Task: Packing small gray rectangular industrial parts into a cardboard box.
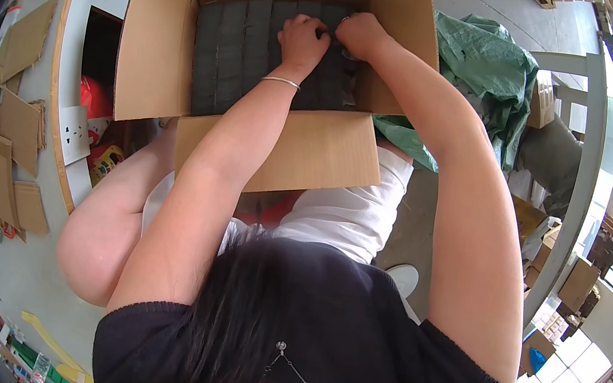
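An open cardboard box (281, 148) sits in front of me, its flaps folded outward. Rows of dark grey blocks (230, 53), packed tightly side by side, fill it. My left hand (303, 42) is over the blocks right of the middle, its fingers bent down and its thumb curled toward them; what they pinch is hidden. Close by on the right, against the box's inner right side, my right hand (360, 35) is closed with the fingers tucked under. Whatever it grips does not show.
A workbench (68, 61) with a power socket (74, 135) and flattened cardboard pieces (19, 125) runs along the left. Crumpled green sheeting (491, 68) lies right of the box, beside a grey metal frame (588, 154). A red bag (94, 98) is under the bench.
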{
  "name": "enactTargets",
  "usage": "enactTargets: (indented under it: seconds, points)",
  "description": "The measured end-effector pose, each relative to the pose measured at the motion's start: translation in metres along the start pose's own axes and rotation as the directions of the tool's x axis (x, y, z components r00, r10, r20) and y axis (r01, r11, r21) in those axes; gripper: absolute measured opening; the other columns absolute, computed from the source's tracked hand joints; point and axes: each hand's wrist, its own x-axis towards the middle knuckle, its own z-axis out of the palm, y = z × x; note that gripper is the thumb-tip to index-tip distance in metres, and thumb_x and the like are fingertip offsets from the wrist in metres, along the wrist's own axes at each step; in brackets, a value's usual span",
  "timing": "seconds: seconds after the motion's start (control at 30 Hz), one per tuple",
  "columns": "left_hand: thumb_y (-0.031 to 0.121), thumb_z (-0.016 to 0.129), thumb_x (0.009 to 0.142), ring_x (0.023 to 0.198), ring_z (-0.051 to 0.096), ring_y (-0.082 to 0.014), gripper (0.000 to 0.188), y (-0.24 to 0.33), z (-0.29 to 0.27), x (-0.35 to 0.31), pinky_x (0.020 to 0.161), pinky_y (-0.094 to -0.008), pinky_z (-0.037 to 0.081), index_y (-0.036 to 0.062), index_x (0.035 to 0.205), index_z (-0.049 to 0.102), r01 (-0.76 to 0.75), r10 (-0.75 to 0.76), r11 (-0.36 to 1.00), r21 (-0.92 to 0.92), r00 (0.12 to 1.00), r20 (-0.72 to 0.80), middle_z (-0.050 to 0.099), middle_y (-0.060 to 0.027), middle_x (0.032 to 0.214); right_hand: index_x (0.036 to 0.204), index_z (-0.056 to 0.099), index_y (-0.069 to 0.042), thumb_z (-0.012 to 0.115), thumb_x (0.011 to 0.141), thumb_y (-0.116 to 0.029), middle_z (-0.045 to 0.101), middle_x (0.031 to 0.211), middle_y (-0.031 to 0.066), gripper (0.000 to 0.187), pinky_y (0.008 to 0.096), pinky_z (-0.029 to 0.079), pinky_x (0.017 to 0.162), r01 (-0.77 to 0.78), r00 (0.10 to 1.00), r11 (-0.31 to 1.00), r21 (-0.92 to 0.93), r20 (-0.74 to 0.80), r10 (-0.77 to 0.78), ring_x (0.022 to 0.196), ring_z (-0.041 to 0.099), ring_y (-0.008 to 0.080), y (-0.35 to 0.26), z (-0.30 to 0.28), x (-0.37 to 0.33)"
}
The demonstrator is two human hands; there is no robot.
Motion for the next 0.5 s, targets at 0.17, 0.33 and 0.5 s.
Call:
enactTargets:
  seconds: [0.17, 0.33, 0.5]
  points:
    - [0.02, 0.065, 0.07, 0.099, 0.051, -0.0288, 0.011, -0.002, 0.001, -0.001, 0.081, -0.045, 0.041, 0.0174, 0.079, 0.068, -0.015, 0.015, 0.999, -0.034, 1.0, -0.013, 0.059, -0.0024, 0.096, 0.085, 0.071, -0.011, 0.067, 0.072, -0.023, 0.068, 0.091, 0.0088, 0.018, 0.037, 0.052, 0.071, -0.024, 0.999, 0.999, 0.022, 0.031, 0.024, 0.088, 0.065, 0.0262, -0.005, -0.005, -0.004]
    - [0.023, 0.064, 0.071, 0.097, 0.053, -0.0302, 0.012, -0.004, -0.001, -0.001, 0.079, -0.0446, 0.044, 0.0184, 0.082, 0.069, -0.035, 0.035, 0.999, 0.029, 0.999, -0.014, 0.061, -0.0027, 0.097, 0.081, 0.071, -0.01, 0.065, 0.073, -0.018, 0.067, 0.088, 0.0095, 0.014, 0.0375, 0.052, 0.066, -0.07, 0.993, 0.997, 0.035, -0.089, 0.073, 0.082, 0.065, 0.0254, -0.007, -0.025, -0.031]
    - [0.023, 0.064, 0.071, 0.097, 0.053, -0.03, 0.013, -0.002, -0.001, 0.002, 0.078, -0.045, 0.045, 0.019, 0.082, 0.069, -0.045, 0.046, 0.997, 0.054, 0.999, -0.01, 0.061, -0.0023, 0.097, 0.078, 0.071, -0.01, 0.062, 0.071, -0.014, 0.067, 0.084, 0.0101, 0.011, 0.0361, 0.052, 0.063, -0.009, 0.99, 0.999, -0.048, -0.143, 0.002, 0.079, 0.065, 0.0248, -0.035, -0.002, -0.053]
